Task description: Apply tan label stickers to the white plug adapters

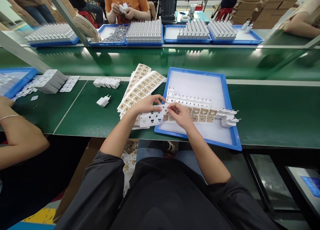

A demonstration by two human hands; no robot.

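Note:
A long sticker sheet [203, 115] lies across the front of the blue tray [200, 136]. Tan stickers cover its right part, while its left end is bare white backing with dark cutouts. My left hand [149, 104] grips that bare end between thumb and fingers. Close beside it, my right hand [180, 115] is closed in a pinch on a tan sticker where the bare part meets the stickers; the fingertips partly hide it. Behind the sheet, white plug chargers [190, 98] stand in rows inside the tray. A few more chargers [228, 118] rest by the tray's right rim.
Left of the tray lies a fanned pile of sticker sheets [142, 88]. Further left are a single charger [103, 101] and a short charger row [106, 82]. A co-worker's arm [22, 133] is at far left. Charger-filled trays [143, 33] line the bench opposite, near a seated person.

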